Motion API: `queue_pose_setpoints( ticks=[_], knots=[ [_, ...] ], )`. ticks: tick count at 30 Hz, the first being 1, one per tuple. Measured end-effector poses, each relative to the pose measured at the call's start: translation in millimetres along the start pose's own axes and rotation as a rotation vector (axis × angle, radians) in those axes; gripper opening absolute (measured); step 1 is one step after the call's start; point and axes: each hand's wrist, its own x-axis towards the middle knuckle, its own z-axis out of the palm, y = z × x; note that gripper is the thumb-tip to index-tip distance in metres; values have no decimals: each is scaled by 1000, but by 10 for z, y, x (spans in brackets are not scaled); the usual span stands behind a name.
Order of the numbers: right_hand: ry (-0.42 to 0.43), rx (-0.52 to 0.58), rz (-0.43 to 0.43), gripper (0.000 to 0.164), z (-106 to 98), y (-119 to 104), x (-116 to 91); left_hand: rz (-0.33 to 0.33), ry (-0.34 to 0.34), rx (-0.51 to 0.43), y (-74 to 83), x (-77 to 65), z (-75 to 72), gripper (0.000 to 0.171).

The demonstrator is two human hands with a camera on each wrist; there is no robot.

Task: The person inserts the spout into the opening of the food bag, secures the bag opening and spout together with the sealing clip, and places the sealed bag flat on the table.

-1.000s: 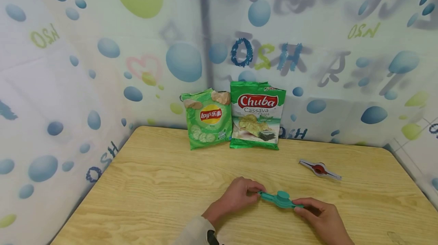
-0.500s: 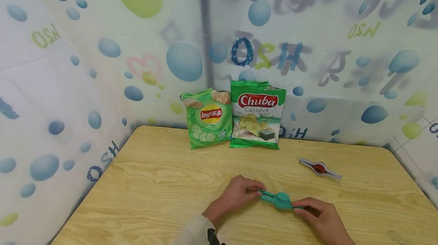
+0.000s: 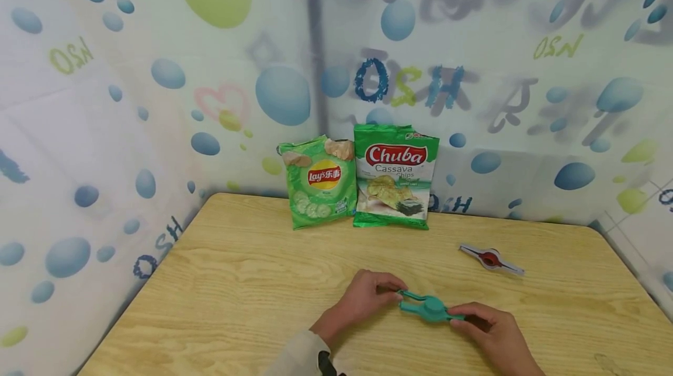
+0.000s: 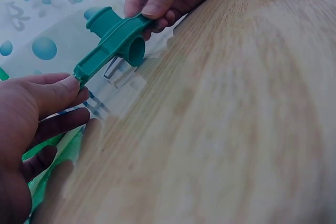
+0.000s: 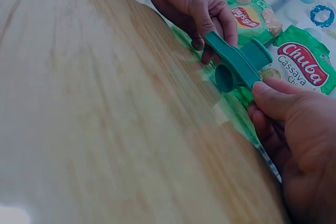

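Note:
A teal bag-sealing clip with a round capped spout (image 3: 433, 309) is held between both hands above the table. My left hand (image 3: 366, 295) pinches its left end between thumb and fingers, and the right hand (image 3: 493, 332) pinches the opposite end. In the head view the clip's two arms stand apart at the left end, joined at the right. From the left wrist, the teal clip (image 4: 113, 41) shows its cap on one side and a hollow round spout on the other. Another clip, white with a red centre (image 3: 491, 259), lies on the table beyond my right hand.
Two green chip bags stand against the patterned wall cloth at the table's back: a Lay's bag (image 3: 321, 183) and a Chuba cassava chips bag (image 3: 395, 177). The wooden table (image 3: 226, 282) extends around the hands.
The arms of the teal clip have parted at the left end, and its capped spout has tipped toward me. Both hands stay nearly in place.

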Motion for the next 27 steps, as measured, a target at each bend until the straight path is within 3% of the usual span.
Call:
queue_pose_setpoints(
  ticks=[9,21,27],
  knots=[
    [-66,-3,-66,20,-8,25,-18,-39,48,2,-2,-5,30,15],
    [-285,135,-285,23,-59,64,18,-37,78,77,-28,5,41,14],
    [-326,171,-285,23,-60,96,44,-24,62,103,-38,8,34,15]
  ],
)
